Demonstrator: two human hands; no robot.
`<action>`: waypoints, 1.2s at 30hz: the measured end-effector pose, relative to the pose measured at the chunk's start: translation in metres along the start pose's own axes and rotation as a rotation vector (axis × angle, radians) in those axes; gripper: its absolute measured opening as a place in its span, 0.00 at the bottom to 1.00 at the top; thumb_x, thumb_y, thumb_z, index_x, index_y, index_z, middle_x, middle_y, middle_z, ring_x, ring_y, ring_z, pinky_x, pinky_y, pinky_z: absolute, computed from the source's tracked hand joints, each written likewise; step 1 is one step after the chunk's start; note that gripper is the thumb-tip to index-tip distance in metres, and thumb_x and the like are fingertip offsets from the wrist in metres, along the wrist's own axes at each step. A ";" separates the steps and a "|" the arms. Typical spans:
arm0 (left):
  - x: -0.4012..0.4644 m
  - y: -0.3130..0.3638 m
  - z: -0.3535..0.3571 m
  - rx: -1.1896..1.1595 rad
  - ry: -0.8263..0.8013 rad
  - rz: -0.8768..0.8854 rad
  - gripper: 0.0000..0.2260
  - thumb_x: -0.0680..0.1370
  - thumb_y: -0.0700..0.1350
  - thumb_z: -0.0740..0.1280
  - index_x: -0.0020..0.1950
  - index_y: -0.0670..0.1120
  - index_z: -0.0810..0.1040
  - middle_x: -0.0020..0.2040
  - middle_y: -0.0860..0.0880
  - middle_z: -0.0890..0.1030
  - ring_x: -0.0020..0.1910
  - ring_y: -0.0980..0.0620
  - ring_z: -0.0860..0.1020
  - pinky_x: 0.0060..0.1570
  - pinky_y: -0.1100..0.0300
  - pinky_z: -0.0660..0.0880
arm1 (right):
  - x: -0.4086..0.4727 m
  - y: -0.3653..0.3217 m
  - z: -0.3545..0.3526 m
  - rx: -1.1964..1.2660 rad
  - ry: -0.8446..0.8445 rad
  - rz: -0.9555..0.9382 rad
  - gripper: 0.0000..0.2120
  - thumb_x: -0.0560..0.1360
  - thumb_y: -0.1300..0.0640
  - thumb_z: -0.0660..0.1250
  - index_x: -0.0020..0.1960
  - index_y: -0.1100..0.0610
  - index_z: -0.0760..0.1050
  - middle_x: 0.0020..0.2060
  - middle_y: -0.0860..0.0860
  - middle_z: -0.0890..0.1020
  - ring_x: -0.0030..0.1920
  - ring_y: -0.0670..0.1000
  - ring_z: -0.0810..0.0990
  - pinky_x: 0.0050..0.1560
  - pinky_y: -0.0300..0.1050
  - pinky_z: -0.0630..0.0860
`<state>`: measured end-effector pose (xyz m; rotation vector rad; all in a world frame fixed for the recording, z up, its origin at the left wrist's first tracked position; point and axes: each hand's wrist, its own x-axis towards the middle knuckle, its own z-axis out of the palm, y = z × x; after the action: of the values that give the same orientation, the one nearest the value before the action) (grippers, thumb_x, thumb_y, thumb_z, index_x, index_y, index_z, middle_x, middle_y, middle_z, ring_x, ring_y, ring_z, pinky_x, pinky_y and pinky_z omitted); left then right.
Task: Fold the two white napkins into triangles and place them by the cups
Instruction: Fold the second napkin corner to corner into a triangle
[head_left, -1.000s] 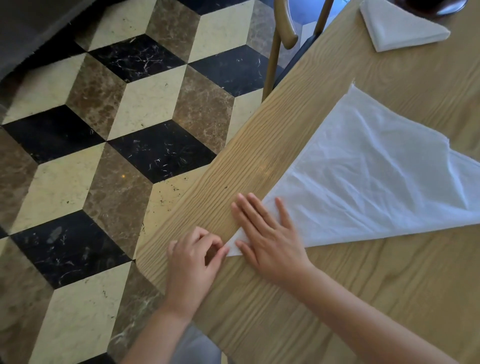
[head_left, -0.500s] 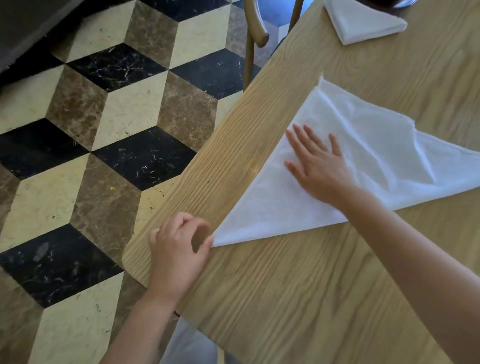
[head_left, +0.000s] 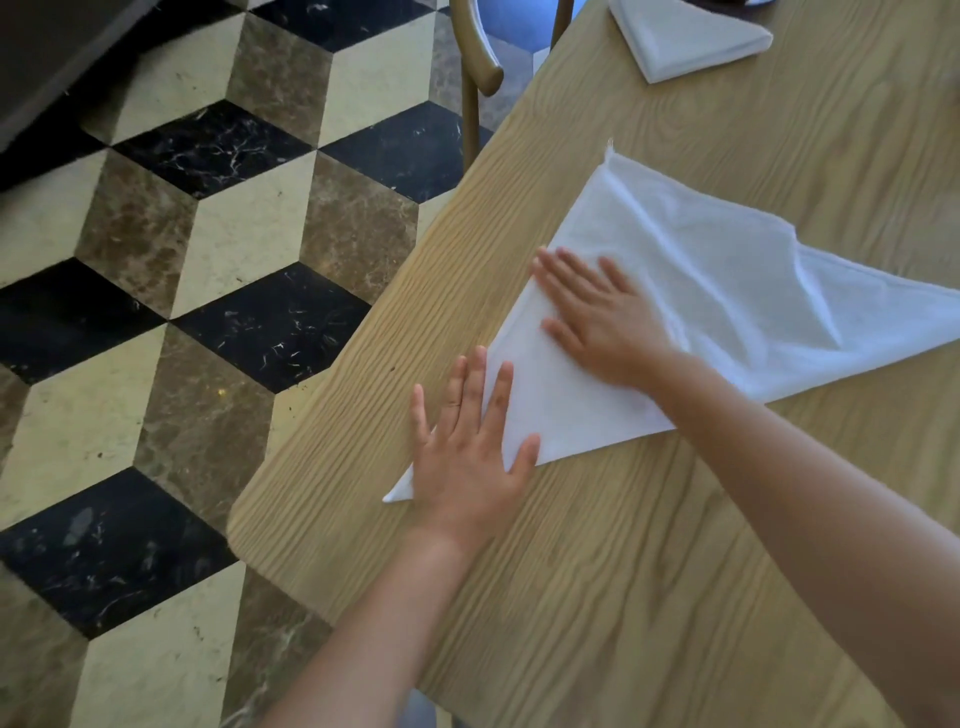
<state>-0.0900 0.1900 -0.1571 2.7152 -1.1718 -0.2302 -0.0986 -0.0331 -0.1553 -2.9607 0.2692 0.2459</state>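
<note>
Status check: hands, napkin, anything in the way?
Left hand and right hand flat, pressing big napkin, folded to triangle, right side rumpled. Second napkin folded, far edge. Nothing obstructing.

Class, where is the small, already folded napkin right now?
In the head view, the folded napkin lies at the top right on the wooden table, beyond the large napkin and right of the chair.

- A dining room, in a home or a restaurant, is showing here; which one is not telling
- a light wooden dining table (head_left: 649, 571) is filling the right side
- a wooden chair (head_left: 475, 57) is standing beside it
- a polished marble floor (head_left: 208, 270) in a cube pattern is spreading to the left
- a folded cloth napkin (head_left: 685, 36) is lying on the table's far end
</note>
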 end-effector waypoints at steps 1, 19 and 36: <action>0.000 0.001 0.000 0.011 -0.002 0.000 0.30 0.77 0.60 0.51 0.77 0.50 0.53 0.78 0.47 0.52 0.76 0.49 0.51 0.72 0.43 0.42 | 0.010 0.017 -0.003 -0.005 0.010 0.063 0.28 0.80 0.43 0.43 0.77 0.52 0.42 0.77 0.47 0.47 0.75 0.45 0.43 0.73 0.50 0.40; 0.002 0.002 -0.001 0.054 -0.011 -0.021 0.32 0.76 0.61 0.52 0.77 0.50 0.54 0.78 0.47 0.53 0.76 0.48 0.55 0.71 0.41 0.48 | -0.089 -0.002 0.010 0.046 -0.003 0.041 0.27 0.78 0.45 0.40 0.75 0.51 0.43 0.75 0.45 0.48 0.75 0.47 0.46 0.74 0.50 0.41; 0.003 -0.001 0.002 0.052 -0.012 -0.007 0.32 0.75 0.62 0.51 0.77 0.49 0.56 0.77 0.46 0.55 0.76 0.47 0.55 0.70 0.39 0.51 | -0.097 -0.009 0.012 -0.037 0.001 0.030 0.29 0.76 0.38 0.40 0.75 0.45 0.43 0.74 0.45 0.44 0.75 0.48 0.44 0.73 0.54 0.39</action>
<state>-0.0876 0.1880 -0.1599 2.7663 -1.1879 -0.2203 -0.1927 -0.0061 -0.1483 -2.9951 0.3127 0.2565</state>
